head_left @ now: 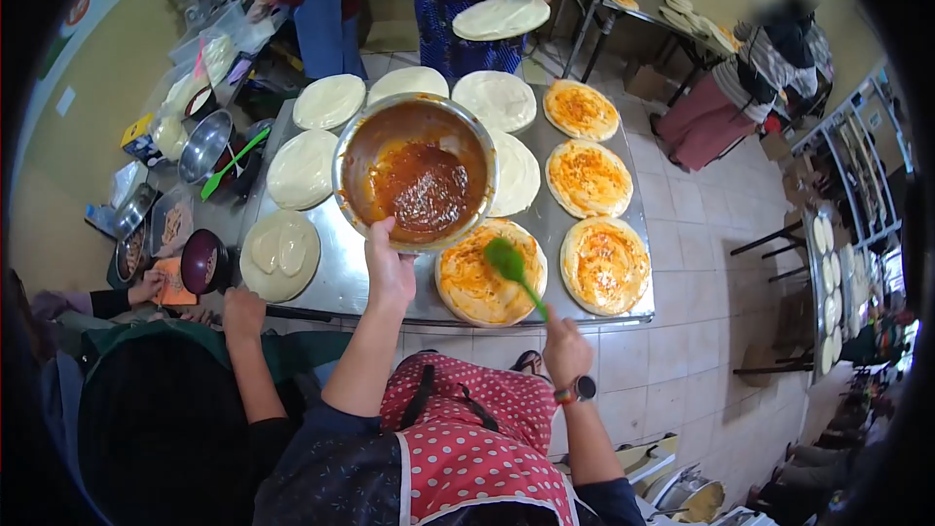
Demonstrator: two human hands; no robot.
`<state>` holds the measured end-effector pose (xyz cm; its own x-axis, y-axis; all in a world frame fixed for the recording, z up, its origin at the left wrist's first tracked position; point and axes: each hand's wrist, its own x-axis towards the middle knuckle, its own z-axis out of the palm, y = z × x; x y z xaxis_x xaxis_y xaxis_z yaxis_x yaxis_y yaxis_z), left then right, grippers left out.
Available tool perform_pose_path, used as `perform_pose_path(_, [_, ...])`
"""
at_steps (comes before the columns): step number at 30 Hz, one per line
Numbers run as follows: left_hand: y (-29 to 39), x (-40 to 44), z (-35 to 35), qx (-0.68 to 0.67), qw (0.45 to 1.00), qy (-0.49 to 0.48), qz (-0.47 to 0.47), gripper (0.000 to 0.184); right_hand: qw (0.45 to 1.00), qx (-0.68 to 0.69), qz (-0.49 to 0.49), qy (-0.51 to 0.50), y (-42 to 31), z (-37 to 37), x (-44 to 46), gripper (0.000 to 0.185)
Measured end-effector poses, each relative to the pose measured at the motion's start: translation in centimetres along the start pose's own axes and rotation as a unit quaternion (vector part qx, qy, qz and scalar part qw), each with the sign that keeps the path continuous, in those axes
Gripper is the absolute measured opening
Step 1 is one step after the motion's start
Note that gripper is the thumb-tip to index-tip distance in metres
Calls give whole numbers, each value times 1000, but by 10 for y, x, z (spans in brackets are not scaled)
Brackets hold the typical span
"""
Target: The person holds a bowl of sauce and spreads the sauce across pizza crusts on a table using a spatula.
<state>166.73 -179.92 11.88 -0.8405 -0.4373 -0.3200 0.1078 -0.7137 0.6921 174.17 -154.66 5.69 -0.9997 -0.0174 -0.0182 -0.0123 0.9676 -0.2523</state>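
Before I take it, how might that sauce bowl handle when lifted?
The sauce bowl should stay rigid: it looks metal. It may tip: the left hand holds its near side. The sauce looks thick, probably oozing slowly.

The left hand [392, 278] holds a bowl [390, 129], the right hand [567, 351] a spatula [513, 269].

Pale dough rounds [302, 169] lie along the far and left edges of the shiny metal table [339, 261]. Three orange-smeared rounds [589, 179] line its right edge; another smeared round [467, 278] sits by the near edge.
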Motion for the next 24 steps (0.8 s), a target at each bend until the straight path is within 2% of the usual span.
perform_pose_path(2, [9,0,-6,14,1000,-10,-16,39,995,1,-91,-49,-25,-1,-15,37])
perform_pose_path(4, [16,-2,-15,-4,1000,-2,-13,39,991,-6,-102,-81,-47,4,-5,35])
perform_pose_path(7, [18,-1,-44,-24,999,-30,-13,40,990,-72,-112,-46,-48,22,35,31])
perform_pose_path(9, [23,-6,-58,-43,999,-16,-1,40,978,-171,-108,-56,-34,13,63,23])
perform_pose_path(11, [34,-13,-64,-44,999,-9,17,41,982,-146,-114,-36,-18,-12,83,19])
perform_pose_path(16, [54,-34,-65,-106,993,30,44,37,975,-162,-89,-124,10,-73,97,23])
perform_pose_path(20, [27,-41,-81,-142,984,82,77,39,977,-130,-94,-142,76,-61,62,25])
perform_pose_path(24, [3,-61,-73,-150,969,159,115,39,985,18,-121,-117,105,-47,0,25])
